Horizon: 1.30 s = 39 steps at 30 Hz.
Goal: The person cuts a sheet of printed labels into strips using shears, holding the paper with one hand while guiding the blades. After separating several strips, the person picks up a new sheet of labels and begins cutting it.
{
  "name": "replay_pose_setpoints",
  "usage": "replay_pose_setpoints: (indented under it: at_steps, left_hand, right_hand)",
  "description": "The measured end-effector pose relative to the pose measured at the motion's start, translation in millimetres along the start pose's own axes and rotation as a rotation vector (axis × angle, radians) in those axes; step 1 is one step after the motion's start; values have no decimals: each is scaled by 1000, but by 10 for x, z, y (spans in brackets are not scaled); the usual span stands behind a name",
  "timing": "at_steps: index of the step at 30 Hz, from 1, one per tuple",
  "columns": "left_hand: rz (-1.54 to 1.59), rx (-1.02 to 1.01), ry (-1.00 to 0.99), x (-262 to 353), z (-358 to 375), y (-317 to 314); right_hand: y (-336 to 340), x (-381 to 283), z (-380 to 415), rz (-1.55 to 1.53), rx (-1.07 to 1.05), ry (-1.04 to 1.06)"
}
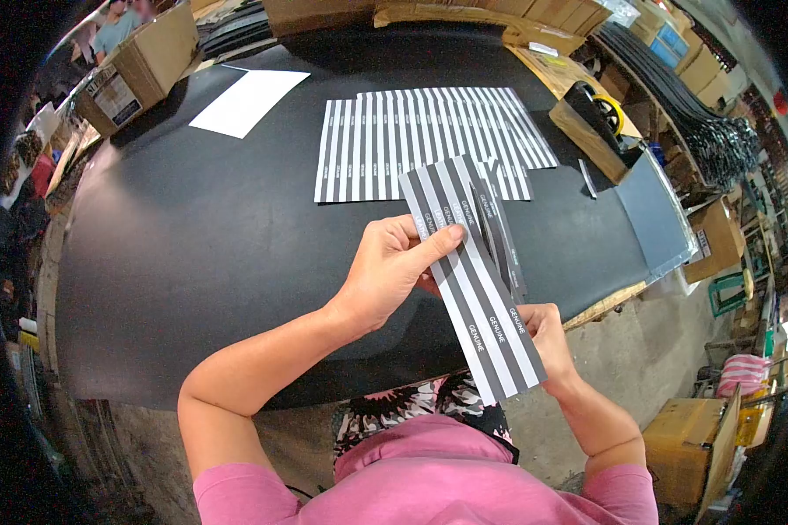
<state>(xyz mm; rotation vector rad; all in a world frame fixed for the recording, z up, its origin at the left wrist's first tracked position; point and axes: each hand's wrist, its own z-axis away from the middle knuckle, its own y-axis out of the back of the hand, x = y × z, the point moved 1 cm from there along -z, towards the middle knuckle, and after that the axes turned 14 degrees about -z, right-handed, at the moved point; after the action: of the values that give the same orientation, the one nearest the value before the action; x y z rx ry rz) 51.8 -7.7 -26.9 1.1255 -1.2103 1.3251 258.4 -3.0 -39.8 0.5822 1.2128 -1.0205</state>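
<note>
My left hand [390,262] is closed on a sheet of black-and-white striped labels [477,289], thumb on top and fingers underneath. The sheet is tilted above the table's near side, and several stripes read "GENUINE". Along its right edge, a narrow dark strip [508,241] stands apart from the rest, with a dark slit between them. My right hand [545,339] is closed at the sheet's lower right edge. Its fingers are partly behind the sheet, so what they hold is hidden. Just beyond my hands, more striped sheets [429,131] lie overlapping on the black tabletop [193,280].
A white sheet [249,101] lies at the table's far left. To the right are a tape dispenser with a yellow roll [608,114] and a small thin object [588,178]. Cardboard boxes [136,74] stand at the back left. Another person [114,31] is beyond them.
</note>
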Motion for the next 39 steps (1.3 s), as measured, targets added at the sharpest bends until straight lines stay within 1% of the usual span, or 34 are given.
replay_pose_setpoints:
  at_steps: [6,9,14,19,36,39]
  left_hand:
    - [14,5,-30,-26,-18,5]
    - [-32,0,-29,-2,-13,15]
    - [-8,-5,-21,-37,-21,14]
    - [-3,-11,-23,-56,-34,20]
    - [30,-4,40,-96,-38,0]
    - [49,-1,48,-105,-44,-6]
  right_hand:
    - [31,36,-28,23,-23,13]
    - [15,23,-19,-25,-22,-2]
    - [3,7,-8,-60,-37,-4]
    - [13,32,-12,-27,-24,-3]
    - [17,47,6,-65,-19,-32]
    - [60,77,-6,-22,-19,-28]
